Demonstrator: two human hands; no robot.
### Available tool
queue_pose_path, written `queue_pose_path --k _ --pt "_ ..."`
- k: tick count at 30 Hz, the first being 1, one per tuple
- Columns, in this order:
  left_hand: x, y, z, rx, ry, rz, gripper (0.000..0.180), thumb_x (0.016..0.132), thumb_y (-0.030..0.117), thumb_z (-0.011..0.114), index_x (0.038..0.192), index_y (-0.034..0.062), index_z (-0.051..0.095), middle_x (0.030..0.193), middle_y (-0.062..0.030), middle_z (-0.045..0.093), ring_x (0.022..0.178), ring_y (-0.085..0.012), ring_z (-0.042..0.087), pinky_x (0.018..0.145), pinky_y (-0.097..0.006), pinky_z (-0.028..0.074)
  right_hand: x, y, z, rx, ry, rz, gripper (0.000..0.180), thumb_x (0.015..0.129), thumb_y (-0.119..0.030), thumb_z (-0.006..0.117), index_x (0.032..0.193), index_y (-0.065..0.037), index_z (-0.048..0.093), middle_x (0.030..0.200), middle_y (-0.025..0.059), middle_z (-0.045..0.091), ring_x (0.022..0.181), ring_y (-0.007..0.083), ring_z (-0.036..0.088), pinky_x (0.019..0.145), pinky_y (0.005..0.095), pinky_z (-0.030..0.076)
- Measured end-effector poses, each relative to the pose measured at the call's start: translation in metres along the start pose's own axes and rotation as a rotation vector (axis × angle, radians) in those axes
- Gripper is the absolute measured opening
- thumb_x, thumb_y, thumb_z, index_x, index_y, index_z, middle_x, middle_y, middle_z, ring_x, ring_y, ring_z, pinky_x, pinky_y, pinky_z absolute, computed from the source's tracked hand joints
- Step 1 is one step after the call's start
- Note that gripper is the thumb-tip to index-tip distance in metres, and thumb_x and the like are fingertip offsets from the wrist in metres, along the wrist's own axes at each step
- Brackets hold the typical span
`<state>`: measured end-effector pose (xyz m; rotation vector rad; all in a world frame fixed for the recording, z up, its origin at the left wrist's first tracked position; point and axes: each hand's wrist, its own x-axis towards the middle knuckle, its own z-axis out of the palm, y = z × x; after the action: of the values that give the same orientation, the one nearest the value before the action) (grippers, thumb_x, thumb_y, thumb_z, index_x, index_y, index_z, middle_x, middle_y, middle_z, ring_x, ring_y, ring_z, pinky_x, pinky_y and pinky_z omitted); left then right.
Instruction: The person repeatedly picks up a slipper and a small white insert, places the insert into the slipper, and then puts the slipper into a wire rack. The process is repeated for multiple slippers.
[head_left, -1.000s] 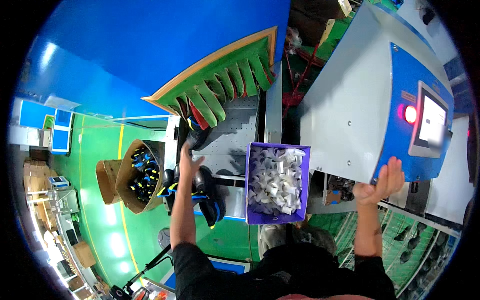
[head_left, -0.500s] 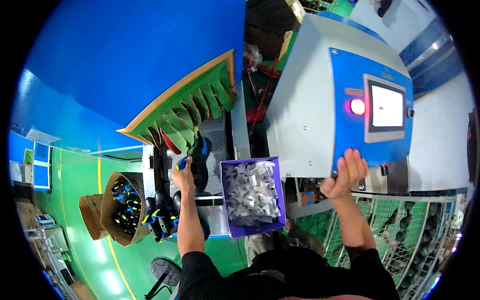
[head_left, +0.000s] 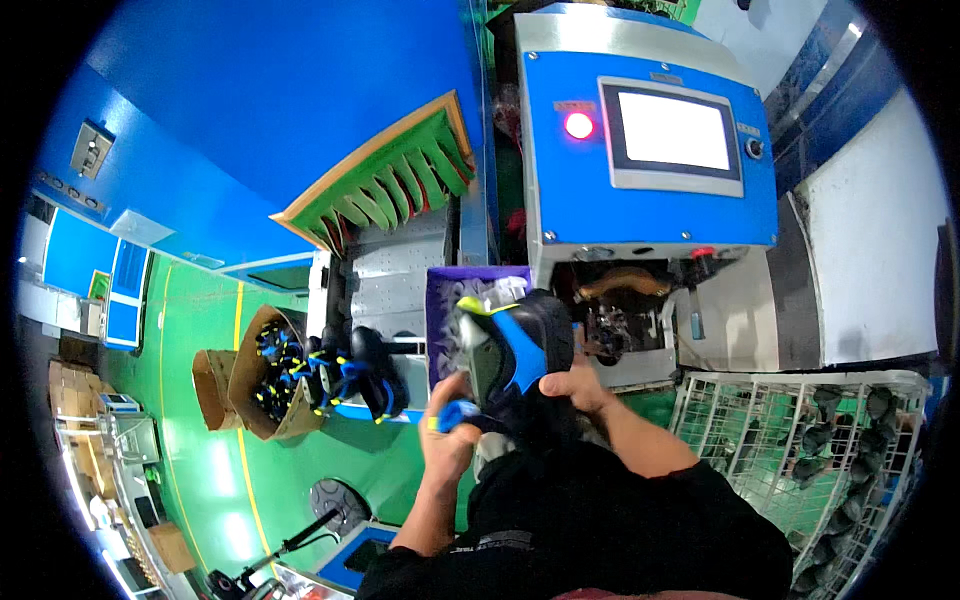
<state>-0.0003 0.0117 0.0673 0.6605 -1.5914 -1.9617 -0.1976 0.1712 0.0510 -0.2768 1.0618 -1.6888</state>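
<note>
Just in front of my body, a black shoe upper [head_left: 528, 345] with a blue panel and yellow-green trim is held up between my hands. My left hand [head_left: 447, 432] is closed around its blue end. My right hand [head_left: 582, 387] grips the black side, thumb on top and most fingers out of sight. Behind the upper, partly covered by it, stands a purple box [head_left: 437, 325] of curled white pieces. More black shoe uppers [head_left: 375, 370] with blue and yellow parts lie to the left at the conveyor's near end.
Green flaps [head_left: 395, 190] hang over the metal conveyor [head_left: 395, 285] below a large blue housing. At the right stands a machine [head_left: 560, 200] with a lit screen and red lamp. A cardboard box [head_left: 265, 400] of uppers stands left, a wire rack [head_left: 760, 440] right.
My left hand has come back from the flaps, and my right hand has left the machine's lower edge. Both now hold the shoe upper near my body. The view has turned toward the machine.
</note>
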Motion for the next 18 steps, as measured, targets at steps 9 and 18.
queue_pose_path --k 9,18 --pt "-0.043 -0.087 0.065 0.097 -0.690 -0.620 0.131 0.052 0.060 0.098 0.149 -0.0047 0.041 0.141 -0.0143 0.058 0.131 -0.0239 0.054 0.111 -0.039 0.042 -0.115 0.002 -0.075 0.366 0.104 0.419 0.056 0.092 -0.028 0.075 0.135 0.003 0.058 0.127 0.0139 0.067 0.111 0.0245 0.067 0.101 0.0394 0.052" --pt "-0.034 -0.035 0.121 0.212 -1.076 -0.675 0.031 0.093 0.021 0.076 0.072 0.0047 0.060 0.066 0.0037 0.048 0.062 -0.0071 0.044 0.056 -0.030 0.033 -0.170 0.056 -0.143 0.968 0.185 0.168 0.065 0.084 -0.013 0.080 0.141 0.000 0.051 0.134 0.0174 0.063 0.113 0.0273 0.067 0.101 0.0429 0.053"
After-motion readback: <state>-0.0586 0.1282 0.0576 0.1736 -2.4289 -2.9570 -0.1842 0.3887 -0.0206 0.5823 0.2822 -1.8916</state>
